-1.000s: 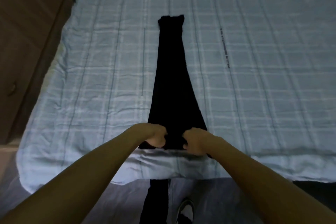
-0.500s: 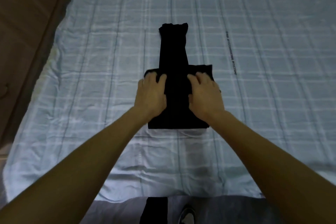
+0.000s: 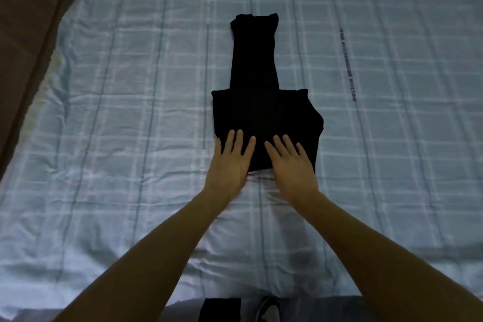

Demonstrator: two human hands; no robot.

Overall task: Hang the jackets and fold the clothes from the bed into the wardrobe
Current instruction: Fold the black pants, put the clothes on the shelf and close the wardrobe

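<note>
Grip released, the left hand [image 3: 230, 162] and right hand [image 3: 290, 165] are pressing, fingers straight, on the near edge of the black garment [image 3: 261, 112], newly folded over on the bed [image 3: 117, 138]; further folding pending.

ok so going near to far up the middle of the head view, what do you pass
shoe → near edge of the bed → left hand and right hand, side by side and flat on the near end of the black garment → its wide folded part → its narrow far end
</note>
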